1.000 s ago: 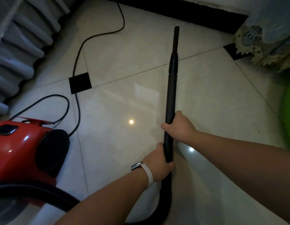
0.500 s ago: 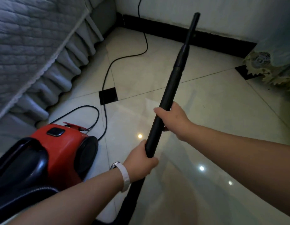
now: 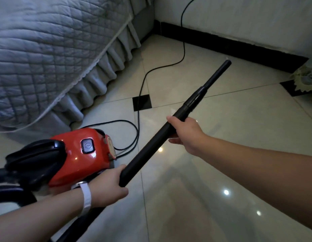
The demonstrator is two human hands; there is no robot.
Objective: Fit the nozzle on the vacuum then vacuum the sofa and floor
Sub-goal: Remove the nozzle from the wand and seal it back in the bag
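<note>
Fingers of both hands are wrapped around the black vacuum wand, which is lifted above the tiled floor.

From left: the red vacuum stands by the sofa; left hand holds the lower end, right hand the middle. The narrow nozzle points away. The wand looks stiff, light and smooth; two well-apart grips should steady it.

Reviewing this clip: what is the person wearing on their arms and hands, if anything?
Both forearms are bare, with no sleeves in view and no gloves on either hand. The left hand has a white band around its wrist, with a small metallic piece at its top. The right hand and its wrist show nothing worn.
</note>
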